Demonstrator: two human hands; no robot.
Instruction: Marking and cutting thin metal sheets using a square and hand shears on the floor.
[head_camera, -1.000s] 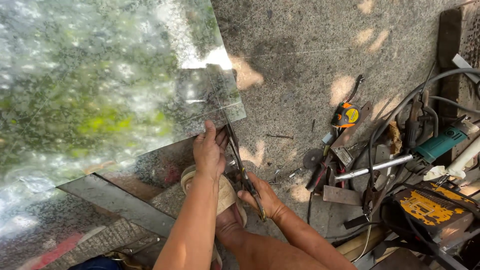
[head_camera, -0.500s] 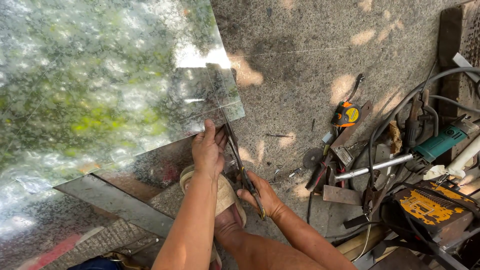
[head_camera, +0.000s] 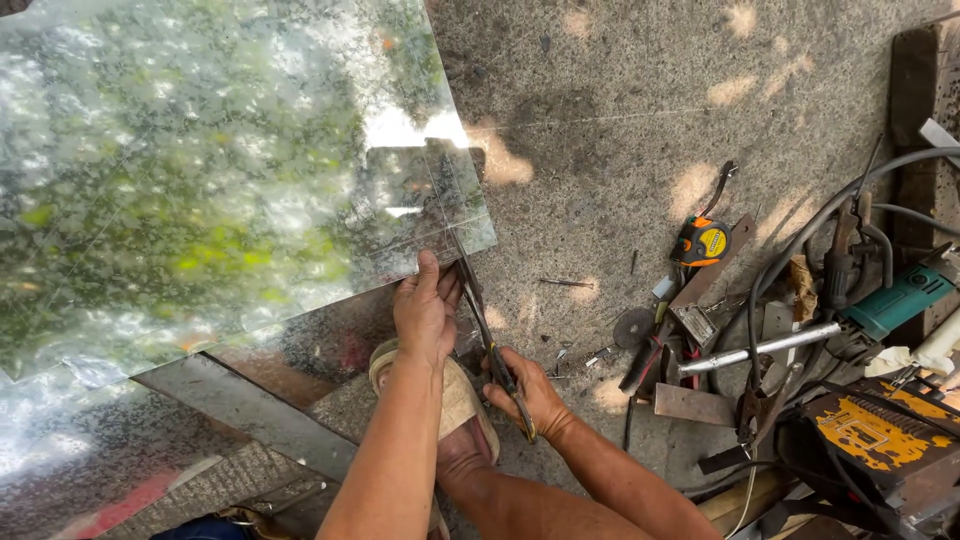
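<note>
At the near right corner of the large shiny galvanised metal sheet (head_camera: 220, 180), which lies raised and tilted over the speckled concrete floor (head_camera: 620, 110), long dark metal shears (head_camera: 487, 330) meet the sheet's edge, blades pointing away from the person. Right hand (head_camera: 535, 392) is wrapped shut around the shear handles, fingers pressed together on them. Left hand (head_camera: 425, 312) grips the sheet's lower edge just beside the blades, fingers curled under the metal and thumb on top, pinching it. Directly below both hands, a foot in a tan sandal (head_camera: 460, 410) rests on the floor beside a flat grey steel bar (head_camera: 250, 410) that runs under the sheet. Well apart to the right lies a cluster of tools: an orange and black tape measure (head_camera: 703, 241), a small grey grinding disc (head_camera: 633, 327), a bright steel tube (head_camera: 760, 347), a teal-bodied power tool (head_camera: 900, 300), thick black cables (head_camera: 800, 260) and a yellow and black machine case (head_camera: 880, 430). Sunlight patches dapple the floor.
</note>
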